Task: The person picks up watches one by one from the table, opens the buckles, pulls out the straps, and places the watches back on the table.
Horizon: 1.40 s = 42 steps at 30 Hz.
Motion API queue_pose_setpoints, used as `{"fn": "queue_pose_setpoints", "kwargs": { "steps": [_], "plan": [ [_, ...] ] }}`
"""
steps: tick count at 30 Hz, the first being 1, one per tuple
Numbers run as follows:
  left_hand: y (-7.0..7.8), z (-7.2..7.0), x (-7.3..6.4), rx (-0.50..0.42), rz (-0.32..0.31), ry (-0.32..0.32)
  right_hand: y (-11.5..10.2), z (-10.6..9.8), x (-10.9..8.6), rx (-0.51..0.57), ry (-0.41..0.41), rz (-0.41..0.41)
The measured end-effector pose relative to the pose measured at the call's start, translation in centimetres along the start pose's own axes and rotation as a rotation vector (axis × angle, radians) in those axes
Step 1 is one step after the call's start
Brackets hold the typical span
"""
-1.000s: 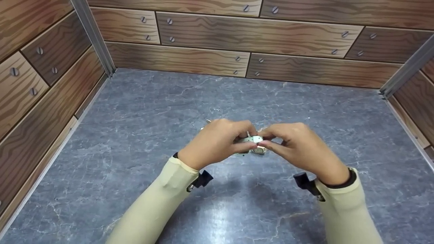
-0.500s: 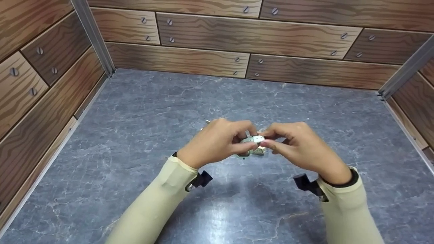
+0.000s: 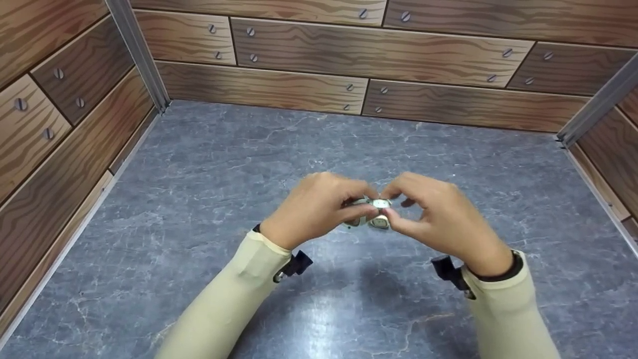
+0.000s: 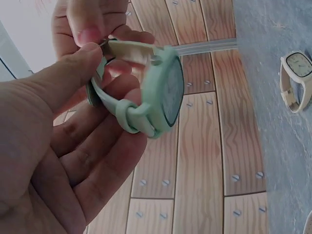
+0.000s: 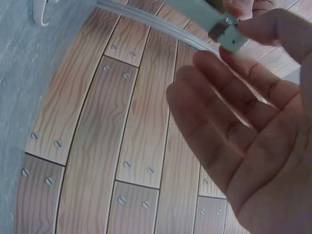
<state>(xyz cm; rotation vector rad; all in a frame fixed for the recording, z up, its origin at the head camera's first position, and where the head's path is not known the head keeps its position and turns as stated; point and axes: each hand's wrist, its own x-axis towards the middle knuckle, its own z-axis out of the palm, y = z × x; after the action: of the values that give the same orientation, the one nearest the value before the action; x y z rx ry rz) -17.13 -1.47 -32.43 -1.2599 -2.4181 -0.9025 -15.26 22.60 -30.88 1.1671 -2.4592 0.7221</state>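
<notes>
A mint-green wristwatch [image 4: 165, 90] is held up off the table, its strap bent into a loop. My left hand [image 3: 324, 209] grips the strap [image 4: 109, 100] between thumb and fingers, and the watch case faces away from the palm. Opposite it, my right hand [image 3: 438, 212] has thumb and index fingertip at the strap end by the metal buckle [image 5: 218, 32], pinching it. The other right fingers [image 5: 209, 92] are held apart from the strap. In the head view both hands' fingertips meet around the strap, and much of the watch is hidden.
A cream wristwatch [image 4: 298, 66] with a square face lies on the grey marbled table [image 3: 239, 144]. A white curved piece [image 5: 41, 12] shows at the right wrist view's corner. Wood-patterned walls [image 3: 299, 50] with metal corner posts [image 3: 139, 55] enclose the table at the back and sides.
The strap end has turned slightly between the fingertips. My right index finger has risen and arched more, widening the gap to the thumb. The left hand has barely shifted.
</notes>
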Motion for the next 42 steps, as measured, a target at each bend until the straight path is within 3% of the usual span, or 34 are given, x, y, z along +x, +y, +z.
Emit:
{"fn": "queue_pose_setpoints", "kwargs": {
  "steps": [7,13,18,22,30,37,40,42],
  "plan": [
    [0.3,0.4,0.2,-0.015,-0.050,-0.081,0.1,0.1,-0.1,-0.014,-0.016,-0.034],
    [0.5,0.7,0.3,-0.046,-0.090,-0.129,0.4,0.4,0.1,-0.021,0.013,-0.185],
    [0.6,0.8,0.4,-0.088,-0.068,-0.127,0.8,0.6,0.3,0.013,0.049,-0.258],
    [0.5,0.9,0.3,-0.128,-0.065,-0.082,0.7,0.8,0.4,0.003,0.085,-0.252],
    [0.7,1.1,0.4,-0.188,-0.117,-0.011,0.7,1.2,0.5,0.032,0.209,-0.199],
    [0.8,1.0,0.5,-0.197,-0.113,0.043,0.4,1.7,0.8,0.048,0.316,-0.151],
    [0.7,0.8,0.5,-0.192,-0.099,0.047,0.2,1.7,0.9,0.050,0.319,-0.142],
    [0.6,0.7,0.4,-0.177,-0.091,0.030,0.2,1.5,0.8,0.057,0.275,-0.147]
  ]
}}
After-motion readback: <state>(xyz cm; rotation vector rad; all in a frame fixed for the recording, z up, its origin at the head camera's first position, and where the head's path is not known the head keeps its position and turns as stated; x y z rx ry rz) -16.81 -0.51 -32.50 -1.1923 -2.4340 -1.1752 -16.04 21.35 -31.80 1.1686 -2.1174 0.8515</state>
